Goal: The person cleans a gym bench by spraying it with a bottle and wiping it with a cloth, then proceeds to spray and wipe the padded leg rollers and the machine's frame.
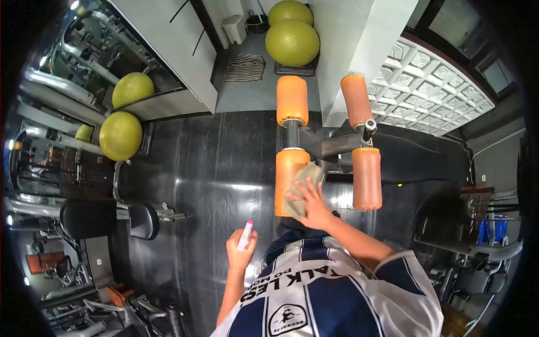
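Fingers spread, the right hand [312, 206] lies over a beige cloth [310, 171] on the right side of an orange roller [283, 180], flattened on it rather than wrapped around it. Curled closed about a white tube [245, 236] with a pink end, the left hand [241, 251] is held near and left of the roller, apart from it. Directly beyond the roller, along one metal bar [292, 133], sits a matching roller [292, 100]; to its right are two duller rollers [367, 181], then a black bench [412, 160]. Well beyond it rest two yellow-green balls [292, 44].
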Available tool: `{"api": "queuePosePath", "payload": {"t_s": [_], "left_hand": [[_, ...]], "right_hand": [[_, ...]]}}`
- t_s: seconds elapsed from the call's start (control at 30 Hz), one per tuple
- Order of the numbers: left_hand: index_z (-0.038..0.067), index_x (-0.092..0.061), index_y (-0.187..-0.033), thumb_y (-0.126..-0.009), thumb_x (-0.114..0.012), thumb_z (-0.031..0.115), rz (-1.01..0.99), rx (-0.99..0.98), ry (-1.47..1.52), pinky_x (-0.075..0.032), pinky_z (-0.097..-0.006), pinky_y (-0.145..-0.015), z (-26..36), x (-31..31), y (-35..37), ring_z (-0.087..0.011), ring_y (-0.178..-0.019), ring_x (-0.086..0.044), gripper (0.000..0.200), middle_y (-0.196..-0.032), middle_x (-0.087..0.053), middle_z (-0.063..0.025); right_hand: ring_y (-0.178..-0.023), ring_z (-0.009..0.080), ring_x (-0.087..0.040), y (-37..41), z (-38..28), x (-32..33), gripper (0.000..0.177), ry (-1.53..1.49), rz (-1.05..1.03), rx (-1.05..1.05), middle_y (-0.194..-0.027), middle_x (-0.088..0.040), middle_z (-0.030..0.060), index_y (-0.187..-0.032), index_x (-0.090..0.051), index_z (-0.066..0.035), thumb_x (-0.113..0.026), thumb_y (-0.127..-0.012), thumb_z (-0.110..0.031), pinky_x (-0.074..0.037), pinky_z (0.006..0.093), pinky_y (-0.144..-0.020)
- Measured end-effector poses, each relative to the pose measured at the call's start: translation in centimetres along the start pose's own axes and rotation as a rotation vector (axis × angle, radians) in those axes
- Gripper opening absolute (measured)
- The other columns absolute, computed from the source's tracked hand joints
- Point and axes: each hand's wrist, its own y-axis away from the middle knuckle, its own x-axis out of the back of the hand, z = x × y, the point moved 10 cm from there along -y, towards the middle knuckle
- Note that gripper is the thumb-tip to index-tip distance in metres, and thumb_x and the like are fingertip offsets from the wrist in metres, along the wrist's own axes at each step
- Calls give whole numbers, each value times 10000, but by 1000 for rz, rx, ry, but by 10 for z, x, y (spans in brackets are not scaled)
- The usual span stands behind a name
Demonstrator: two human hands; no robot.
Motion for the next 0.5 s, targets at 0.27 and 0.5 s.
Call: {"api": "queuePosePath", "payload": {"t_s": [0.27,0.5], "left_hand": [[19,-686,-815,-817,-732,169,-18,225,1,-465,-363,-578,-66,20,36,-251,-569,-587,157,-667,-606,-128],[16,-688,-836,-834,-743,267,-189,319,5,-483,-373,-609,-68,-21,25,-281,-613,-631,257,-687,-628,-143]], "right_hand": [[-1521,339,-80,-31,28,-74,677,416,-489,85,-1619,-231,-22,-1431,-506,-356,-739,-796,-347,-159,664,-1178],[-1521,260,-144,-75,46,-64,593,458,-421,80,-1621,-239,-26,-1430,-508,-307,-684,-866,-363,-179,634,-1188]]}}
